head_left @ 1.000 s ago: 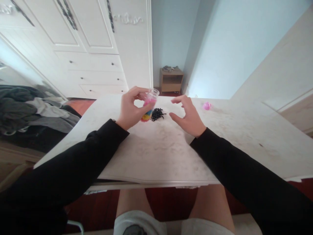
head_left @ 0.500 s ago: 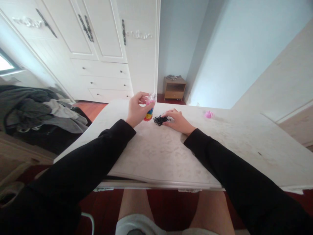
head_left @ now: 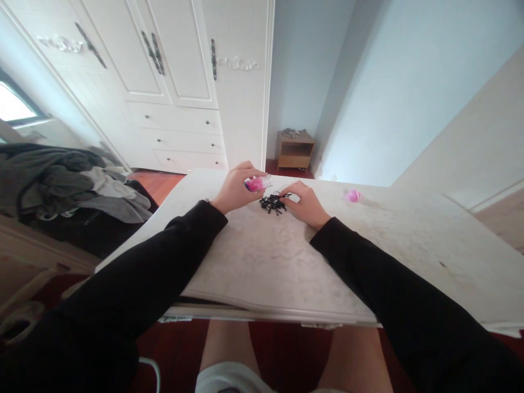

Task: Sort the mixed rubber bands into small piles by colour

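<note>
Tipped over from its more upright stance in the earlier frame, the clear jar now points its mouth toward 3 o'clock; the left hand grips it round the body. Taking the pile of black bands on the worktop as the dial's centre, the jar is held at 11 o'clock, just beside it; the right hand, at 2 o'clock, pinches a few bands between thumb and fingertips. Judged by look, the bands are thin, light, soft and springy loops, prone to tangle; they are best taken in a small pinch at the pile's edge. Likely light, smooth and stiff-walled, the jar is best held round its middle, leaving the mouth free; bright pink filling shows through its wall. At 3 o'clock, well apart, sits a pink lump, rounded and crinkled; the worktop is pale, flat and faintly mottled.
</note>
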{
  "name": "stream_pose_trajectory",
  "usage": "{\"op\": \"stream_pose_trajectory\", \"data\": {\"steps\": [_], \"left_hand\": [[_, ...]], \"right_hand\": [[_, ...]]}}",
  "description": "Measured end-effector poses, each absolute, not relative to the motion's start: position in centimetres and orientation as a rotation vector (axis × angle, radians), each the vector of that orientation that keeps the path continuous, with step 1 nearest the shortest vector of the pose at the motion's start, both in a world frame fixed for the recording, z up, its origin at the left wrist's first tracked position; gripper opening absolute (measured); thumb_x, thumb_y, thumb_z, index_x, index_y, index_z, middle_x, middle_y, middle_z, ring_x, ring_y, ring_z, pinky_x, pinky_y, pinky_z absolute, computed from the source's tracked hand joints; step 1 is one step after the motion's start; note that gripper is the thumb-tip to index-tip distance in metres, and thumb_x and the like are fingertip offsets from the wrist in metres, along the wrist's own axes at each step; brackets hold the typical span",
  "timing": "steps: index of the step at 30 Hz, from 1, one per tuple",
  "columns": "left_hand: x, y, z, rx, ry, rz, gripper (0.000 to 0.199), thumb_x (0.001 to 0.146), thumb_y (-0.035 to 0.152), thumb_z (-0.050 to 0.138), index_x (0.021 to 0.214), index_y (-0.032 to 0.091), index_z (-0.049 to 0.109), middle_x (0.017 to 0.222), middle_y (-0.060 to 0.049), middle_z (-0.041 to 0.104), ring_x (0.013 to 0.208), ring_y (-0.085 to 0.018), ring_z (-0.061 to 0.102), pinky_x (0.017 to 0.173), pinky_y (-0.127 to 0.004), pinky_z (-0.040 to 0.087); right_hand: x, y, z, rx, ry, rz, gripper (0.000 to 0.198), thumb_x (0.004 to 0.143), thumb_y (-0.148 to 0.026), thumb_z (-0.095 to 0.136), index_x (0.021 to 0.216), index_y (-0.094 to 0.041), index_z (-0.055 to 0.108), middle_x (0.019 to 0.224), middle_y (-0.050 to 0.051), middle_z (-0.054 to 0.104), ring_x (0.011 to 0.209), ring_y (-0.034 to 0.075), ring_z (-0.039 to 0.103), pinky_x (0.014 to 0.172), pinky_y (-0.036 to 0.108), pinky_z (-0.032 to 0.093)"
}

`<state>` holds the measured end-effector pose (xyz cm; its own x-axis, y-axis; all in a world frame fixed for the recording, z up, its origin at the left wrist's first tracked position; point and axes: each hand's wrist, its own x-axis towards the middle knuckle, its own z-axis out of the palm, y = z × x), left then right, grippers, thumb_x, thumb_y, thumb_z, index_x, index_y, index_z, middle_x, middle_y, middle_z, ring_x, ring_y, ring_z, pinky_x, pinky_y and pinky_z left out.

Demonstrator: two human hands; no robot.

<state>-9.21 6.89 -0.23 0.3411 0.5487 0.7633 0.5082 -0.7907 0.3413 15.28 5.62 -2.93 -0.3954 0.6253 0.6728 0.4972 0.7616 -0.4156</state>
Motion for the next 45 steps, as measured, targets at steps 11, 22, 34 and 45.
{"op": "stream_pose_trajectory", "data": {"steps": [11, 22, 34, 45], "left_hand": [[-9.6, 7.5, -0.7, 2.669, 1.030, 1.278, 0.032, 0.075, 0.022, 0.073, 0.105, 0.018, 0.081, 0.089, -0.005, 0.066, 0.085, -0.021, 0.062, 0.081, -0.037, 0.054], [-8.7, 6.7, -0.6, 2.668, 1.049, 1.124, 0.038, 0.074, 0.026, 0.071, 0.109, 0.019, 0.082, 0.091, -0.006, 0.066, 0.087, -0.023, 0.062, 0.084, -0.040, 0.054], [-8.5, 6.6, -0.7, 2.714, 0.968, 1.089, 0.038, 0.074, 0.027, 0.072, 0.110, 0.020, 0.082, 0.091, -0.006, 0.066, 0.090, -0.024, 0.062, 0.083, -0.038, 0.052], [-8.2, 6.1, -0.6, 2.699, 0.953, 1.066, 0.036, 0.076, 0.028, 0.074, 0.110, 0.020, 0.082, 0.090, -0.007, 0.067, 0.089, -0.023, 0.062, 0.082, -0.037, 0.052]], "right_hand": [[15.4, 5.5, -2.7, -0.922, -1.863, 0.237, 0.004, 0.086, -0.022, 0.074, 0.088, -0.022, 0.077, 0.095, 0.005, 0.079, 0.095, 0.025, 0.069, 0.089, 0.042, 0.051], [14.7, 4.9, -2.4, -0.965, -1.871, 0.383, 0.007, 0.085, -0.021, 0.071, 0.087, -0.020, 0.077, 0.091, 0.006, 0.079, 0.080, 0.020, 0.068, 0.070, 0.033, 0.049], [14.1, 4.4, -2.5, -0.955, -1.916, 0.402, 0.003, 0.082, -0.022, 0.076, 0.082, -0.020, 0.075, 0.078, 0.002, 0.076, 0.072, 0.019, 0.067, 0.075, 0.035, 0.052], [13.8, 4.2, -2.2, -0.867, -1.968, 0.316, 0.013, 0.086, -0.016, 0.069, 0.084, -0.022, 0.080, 0.090, 0.006, 0.073, 0.087, 0.021, 0.068, 0.082, 0.039, 0.056]]}}
